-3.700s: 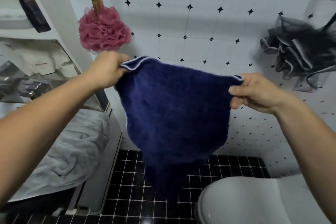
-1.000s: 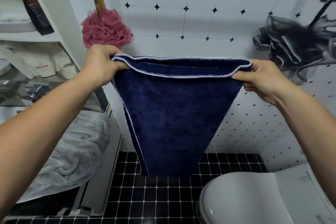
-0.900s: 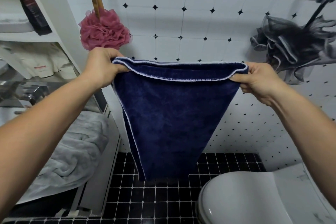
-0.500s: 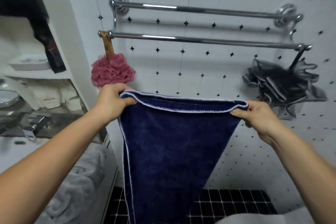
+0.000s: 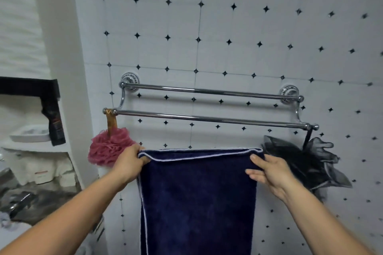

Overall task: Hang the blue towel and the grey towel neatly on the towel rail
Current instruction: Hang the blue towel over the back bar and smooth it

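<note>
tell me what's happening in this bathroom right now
A person holds a folded blue towel stretched by its top corners, left hand on one and right hand on the other. It hangs just below the bare two-bar towel rail, not yet over it. The grey towel is not in view.

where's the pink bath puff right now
In the head view the pink bath puff hangs at left from the front bar of the towel rail, just left of the left hand gripping the blue towel.

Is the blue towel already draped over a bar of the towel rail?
No, the blue towel is held below the towel rail by both hands.
</note>
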A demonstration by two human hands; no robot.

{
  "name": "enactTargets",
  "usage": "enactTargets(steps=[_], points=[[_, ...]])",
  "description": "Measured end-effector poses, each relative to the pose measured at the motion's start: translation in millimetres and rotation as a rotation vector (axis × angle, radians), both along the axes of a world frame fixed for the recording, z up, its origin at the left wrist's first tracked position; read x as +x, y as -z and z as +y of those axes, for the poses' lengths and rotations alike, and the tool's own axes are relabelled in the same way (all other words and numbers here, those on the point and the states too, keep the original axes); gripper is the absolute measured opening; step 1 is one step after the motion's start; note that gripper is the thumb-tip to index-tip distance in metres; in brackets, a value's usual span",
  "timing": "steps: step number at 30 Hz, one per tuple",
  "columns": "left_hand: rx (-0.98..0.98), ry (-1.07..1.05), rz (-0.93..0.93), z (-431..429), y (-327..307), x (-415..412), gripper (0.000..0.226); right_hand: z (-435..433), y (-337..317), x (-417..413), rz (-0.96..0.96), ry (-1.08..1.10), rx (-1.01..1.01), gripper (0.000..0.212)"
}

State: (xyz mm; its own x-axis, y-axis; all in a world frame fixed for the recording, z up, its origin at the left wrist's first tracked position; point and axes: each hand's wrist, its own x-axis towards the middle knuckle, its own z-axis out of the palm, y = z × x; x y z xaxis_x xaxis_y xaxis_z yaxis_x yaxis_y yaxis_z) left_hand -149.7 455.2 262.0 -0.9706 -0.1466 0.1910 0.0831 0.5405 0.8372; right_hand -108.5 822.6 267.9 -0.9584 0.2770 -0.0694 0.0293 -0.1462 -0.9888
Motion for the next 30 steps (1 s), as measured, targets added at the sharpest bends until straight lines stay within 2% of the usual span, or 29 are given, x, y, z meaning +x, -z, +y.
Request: enactTargets(steps=[5, 6, 7, 10, 11, 13, 16, 19, 21, 23, 24, 26, 30], points=[[0.607, -0.09, -0.098, 17, -18, -26, 0.016, -4, -20, -43, 0.061, 0.083, -0.177, 0.062], [0.736, -0.104, -0.096, 19, -23, -31, 0.014, -5, -24, -52, 0.075, 0.096, -0.236, 0.061], [0.857, -0.107, -0.099, 21, -27, -38, 0.012, -4, -30, -63, 0.084, 0.103, -0.292, 0.053], [1.134, -0.04, -0.095, 28, -41, -65, 0.026, -6, -55, -88, 0.129, 0.057, -0.353, 0.006], [1.189, 0.013, -0.079, 29, -45, -76, 0.025, -6, -59, -97, 0.166, 0.047, -0.391, 0.006], [1.273, 0.118, -0.064, 32, -53, -96, 0.025, -7, -62, -111, 0.239, 0.045, -0.497, 0.01], [1.352, 0.26, -0.047, 37, -62, -125, 0.044, -8, -65, -130, 0.299, 0.075, -0.613, 0.016], [1.457, 0.285, -0.022, 39, -77, -152, 0.049, -13, -71, -150, 0.305, 0.14, -0.659, 0.023], [1.512, 0.31, 0.01, 38, -85, -169, 0.043, -17, -78, -162, 0.384, 0.11, -0.688, 0.047], [1.512, 0.353, 0.056, 39, -92, -179, 0.024, -17, -84, -168, 0.526, 0.052, -0.775, 0.078], [1.528, 0.406, 0.089, 41, -94, -180, 0.022, -15, -86, -172, 0.596, 0.023, -0.816, 0.085], [1.561, 0.533, 0.136, 46, -99, -177, 0.026, -15, -92, -173, 0.688, -0.032, -0.861, 0.081], [1.614, 0.708, 0.155, 48, -101, -171, 0.021, -17, -90, -172, 0.76, -0.07, -0.937, 0.04]])
